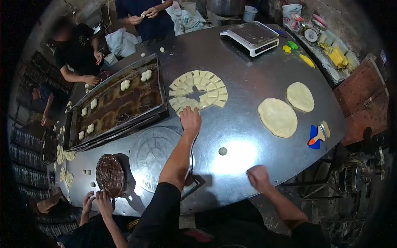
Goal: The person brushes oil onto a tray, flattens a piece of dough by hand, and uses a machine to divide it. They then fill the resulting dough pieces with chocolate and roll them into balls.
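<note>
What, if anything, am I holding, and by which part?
Your left hand touches the cut dough along its near edge, grip unclear. Your right hand holds nothing visible.

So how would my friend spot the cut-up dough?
Find the big metal table, then look right of the long baking tray. The cut dough round lies there, left hand at its near edge. Unlike the two whole dough rounds farther right, it has slits and a cross-shaped hole in its middle.
</note>
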Demonstrator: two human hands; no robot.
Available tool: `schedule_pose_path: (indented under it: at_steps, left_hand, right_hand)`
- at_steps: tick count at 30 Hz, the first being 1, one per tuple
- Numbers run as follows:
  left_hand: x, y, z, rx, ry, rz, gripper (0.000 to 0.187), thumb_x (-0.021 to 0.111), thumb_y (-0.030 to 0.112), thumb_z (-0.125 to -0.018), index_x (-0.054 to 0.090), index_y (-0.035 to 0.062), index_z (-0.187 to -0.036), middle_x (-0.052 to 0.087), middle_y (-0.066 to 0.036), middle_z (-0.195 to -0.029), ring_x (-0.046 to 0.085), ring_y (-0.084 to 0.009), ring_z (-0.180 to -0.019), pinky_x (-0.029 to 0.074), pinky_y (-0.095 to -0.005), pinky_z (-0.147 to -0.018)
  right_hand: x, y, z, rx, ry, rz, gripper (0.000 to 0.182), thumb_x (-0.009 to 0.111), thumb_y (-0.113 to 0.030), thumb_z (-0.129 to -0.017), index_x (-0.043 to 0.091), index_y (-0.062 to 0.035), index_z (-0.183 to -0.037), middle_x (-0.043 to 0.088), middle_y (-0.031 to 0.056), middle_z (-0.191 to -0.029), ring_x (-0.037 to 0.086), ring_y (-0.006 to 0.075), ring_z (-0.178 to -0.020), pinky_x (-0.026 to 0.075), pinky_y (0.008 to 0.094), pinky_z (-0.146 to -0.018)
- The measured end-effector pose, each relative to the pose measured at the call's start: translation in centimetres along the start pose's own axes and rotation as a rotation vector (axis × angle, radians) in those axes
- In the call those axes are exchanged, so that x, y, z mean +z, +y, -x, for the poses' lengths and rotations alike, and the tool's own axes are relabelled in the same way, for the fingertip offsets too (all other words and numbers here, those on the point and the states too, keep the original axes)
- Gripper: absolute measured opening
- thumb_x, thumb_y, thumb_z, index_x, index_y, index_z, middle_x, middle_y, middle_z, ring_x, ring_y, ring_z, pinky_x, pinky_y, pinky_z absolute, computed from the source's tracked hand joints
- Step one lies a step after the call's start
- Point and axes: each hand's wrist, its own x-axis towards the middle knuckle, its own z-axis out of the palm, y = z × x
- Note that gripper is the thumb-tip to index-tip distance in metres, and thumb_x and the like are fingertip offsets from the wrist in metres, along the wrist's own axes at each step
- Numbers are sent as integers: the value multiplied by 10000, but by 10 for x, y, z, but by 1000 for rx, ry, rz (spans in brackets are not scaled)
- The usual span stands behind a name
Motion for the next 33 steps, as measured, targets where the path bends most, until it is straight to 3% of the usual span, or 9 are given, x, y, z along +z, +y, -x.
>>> schedule_pose_path:
  at_steps: [2,5,7,9,14,16,23,26,33]
  left_hand:
    - [4,-11,-7,62,11,-13,194,595,249,-826,656,101,-936,598,-140,-919,553,-335,-985,413,-465,-842]
    - [7,-24,-7,79,-46,145,175,543,189,-875,636,87,-983,622,-135,-899,593,-318,-866,451,-446,-742]
    - [-2,-30,13,34,-123,329,166,523,152,-898,623,77,-1007,638,-124,-893,613,-290,-801,473,-419,-679]
    - [-41,-33,56,-244,-223,1194,139,521,77,-911,609,53,-1016,649,-66,-847,620,-207,-665,482,-327,-547]
    - [-118,-30,172,-649,-447,1856,292,535,124,-937,544,0,-1201,626,-136,-1067,628,-200,-952,558,-325,-766]
    - [-128,-24,206,-732,-505,2073,303,579,148,-912,540,4,-1176,625,-143,-1074,630,-215,-952,560,-340,-775]
    - [-150,26,255,-733,-307,1583,462,668,196,-818,477,-32,-1172,614,-146,-989,631,-217,-882,548,-333,-767]
    - [-141,33,256,-678,-206,1713,331,634,123,-855,539,-58,-1115,625,-139,-1008,634,-203,-892,548,-312,-781]
    - [-180,-6,272,-721,-128,1578,225,607,63,-868,575,-35,-1069,642,-114,-976,639,-185,-862,559,-288,-754]
  right_hand:
    - [-1,2,-30,331,35,201,125,641,24,-747,564,-59,-801,583,116,-857,543,306,-875,399,425,-724]
    - [46,-17,-67,357,265,-58,92,596,25,-799,570,-50,-844,586,130,-912,545,342,-1001,405,469,-894]
    - [43,-49,-43,296,12,-162,140,585,17,-809,573,-39,-937,602,149,-906,536,357,-1078,390,463,-977]
    - [25,-53,-8,250,-43,-193,165,585,8,-827,555,-41,-981,616,158,-956,555,362,-1072,416,459,-972]
    - [-2,-61,-57,610,-34,-253,372,592,-152,-892,507,16,-1213,624,217,-1050,602,389,-964,485,414,-838]
    - [23,-45,-83,439,3,-181,386,591,-122,-886,498,-27,-1249,611,209,-1056,588,368,-987,477,420,-847]
    - [34,-63,-110,59,-174,47,493,653,-97,-804,477,-15,-1257,609,214,-1078,566,391,-1016,471,437,-865]
    - [16,-121,-120,407,-546,-691,497,581,-278,-909,478,-19,-1320,622,233,-1137,624,315,-1050,473,374,-905]
    - [33,-159,-131,616,-614,-1092,166,665,-66,-848,632,46,-966,663,96,-824,642,135,-735,520,248,-665]
